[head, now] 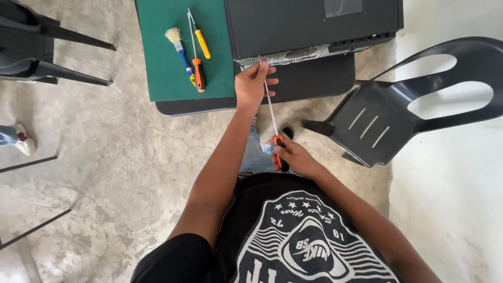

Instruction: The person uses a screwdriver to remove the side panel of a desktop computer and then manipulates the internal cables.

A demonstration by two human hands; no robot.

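Observation:
My right hand (pixel 293 157) grips the orange-and-black handle of a long screwdriver (pixel 272 112). Its thin shaft runs up to the rear edge of a black computer case (pixel 309 23) lying on a dark table (pixel 314 78). My left hand (pixel 254 81) is at that rear edge, with its fingers pinched around the tip of the shaft where it meets the case's metal back panel.
A green mat (pixel 167 68) on the table carries a small brush (pixel 178 47), a yellow-handled screwdriver (pixel 201 42) and an orange-handled screwdriver (pixel 196 65). A black plastic chair (pixel 398 105) stands to the right, another chair (pixel 31 47) at far left. A person's shoe (pixel 23 139) shows at the left edge.

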